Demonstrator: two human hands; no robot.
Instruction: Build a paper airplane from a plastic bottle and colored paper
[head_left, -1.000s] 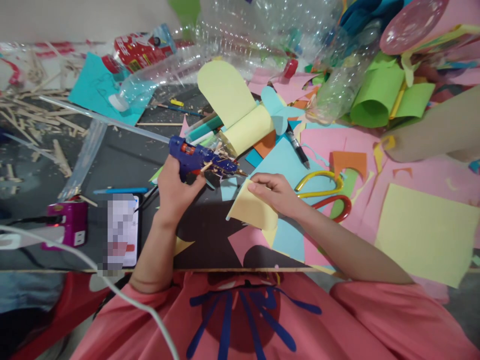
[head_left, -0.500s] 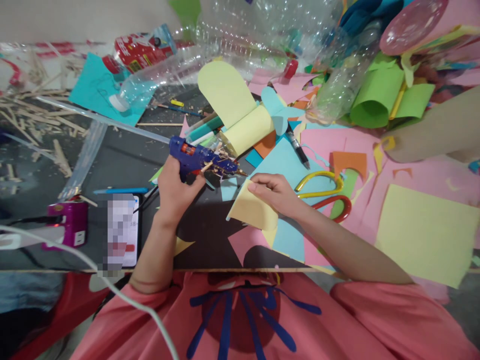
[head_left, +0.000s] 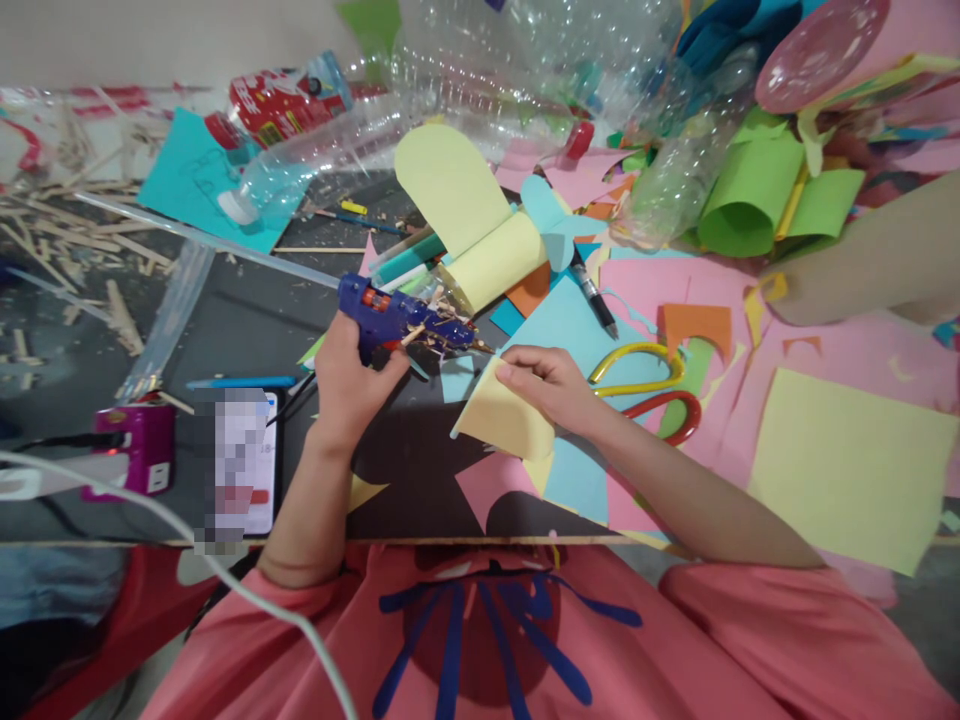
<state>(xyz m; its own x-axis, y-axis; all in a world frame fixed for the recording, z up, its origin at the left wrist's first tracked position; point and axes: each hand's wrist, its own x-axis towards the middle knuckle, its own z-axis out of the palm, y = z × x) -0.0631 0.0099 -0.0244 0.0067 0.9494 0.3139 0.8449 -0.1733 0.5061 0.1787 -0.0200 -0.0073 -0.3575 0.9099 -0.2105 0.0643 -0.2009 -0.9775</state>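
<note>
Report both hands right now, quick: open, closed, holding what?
Left hand: closed around the blue glue gun.
Right hand: closed, pinching the pale yellow paper.

Indoor light, moderate, a bit flat; exact source can't be told. Strong speckled glare on clear bottles (head_left: 322,150), shiny spots on pink balloon (head_left: 821,60). Dark tabletop (head_left: 420,480) goes near-black between the forearms, soft shadow under the long glue stick (head_left: 202,238). Small red glow on purple adapter (head_left: 157,440). Wide-angle stretch, pink shirt (head_left: 337,640) splayed along bottom. Overall softness, wood scraps (head_left: 90,235) slightly smeared, phone (head_left: 259,510) partly pixelated
</note>
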